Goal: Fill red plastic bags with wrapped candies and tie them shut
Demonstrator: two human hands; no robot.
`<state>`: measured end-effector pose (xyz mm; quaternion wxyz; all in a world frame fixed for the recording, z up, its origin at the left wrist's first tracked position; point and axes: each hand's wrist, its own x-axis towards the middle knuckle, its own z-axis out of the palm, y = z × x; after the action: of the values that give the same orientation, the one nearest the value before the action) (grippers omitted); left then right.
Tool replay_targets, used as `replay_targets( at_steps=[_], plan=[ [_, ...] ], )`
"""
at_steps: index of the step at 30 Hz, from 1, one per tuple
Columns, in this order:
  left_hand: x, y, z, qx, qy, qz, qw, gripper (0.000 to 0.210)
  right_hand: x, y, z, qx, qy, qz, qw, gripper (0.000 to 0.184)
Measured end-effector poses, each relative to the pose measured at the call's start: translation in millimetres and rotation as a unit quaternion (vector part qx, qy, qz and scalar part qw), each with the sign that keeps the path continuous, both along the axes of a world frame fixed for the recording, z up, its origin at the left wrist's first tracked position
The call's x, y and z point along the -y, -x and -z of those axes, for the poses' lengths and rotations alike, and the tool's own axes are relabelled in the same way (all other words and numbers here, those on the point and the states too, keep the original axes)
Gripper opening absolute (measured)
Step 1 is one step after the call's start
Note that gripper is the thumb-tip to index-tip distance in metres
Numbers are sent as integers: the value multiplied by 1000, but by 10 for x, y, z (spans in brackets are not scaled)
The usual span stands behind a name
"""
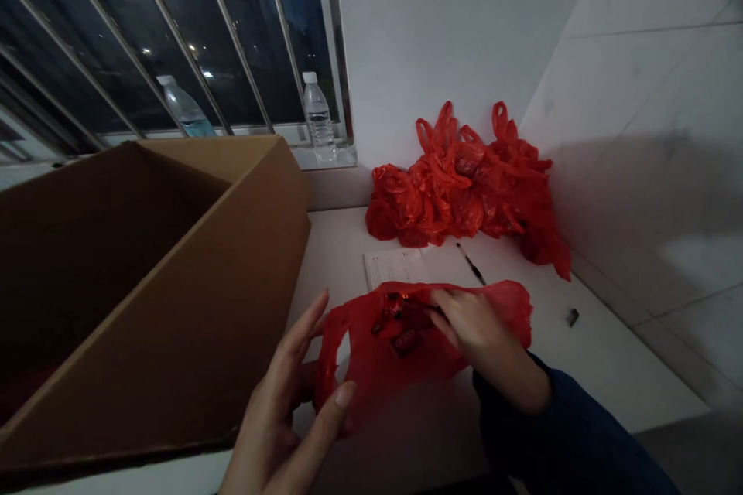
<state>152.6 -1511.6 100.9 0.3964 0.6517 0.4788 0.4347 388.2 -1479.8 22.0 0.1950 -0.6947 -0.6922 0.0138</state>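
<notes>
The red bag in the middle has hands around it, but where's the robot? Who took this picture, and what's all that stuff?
There's no robot here, just a person's two bare hands. The camera is worn on their head, so you see what's in front of them, looking forward and down.

The right hand reaches to the red bag. The left hand is at its other end, thumb and pointing finger spread apart. How firmly either one grips is hard to see. Small dark red things show near the right fingers.

On the white table there's also a pile of red bags, some paper and a pen. A big cardboard box stands at the left.
</notes>
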Motion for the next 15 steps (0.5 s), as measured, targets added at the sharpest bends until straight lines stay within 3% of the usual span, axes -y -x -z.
replay_targets(
  at_steps=[8,15],
  plan=[
    [23,0,12,2,6,-4,1000,57,-99,120,24,-70,-3,-8,998,15],
    [-8,27,12,-13,-9,-25,1000,58,-171,173,6,-19,50,18,998,26]
  ],
)
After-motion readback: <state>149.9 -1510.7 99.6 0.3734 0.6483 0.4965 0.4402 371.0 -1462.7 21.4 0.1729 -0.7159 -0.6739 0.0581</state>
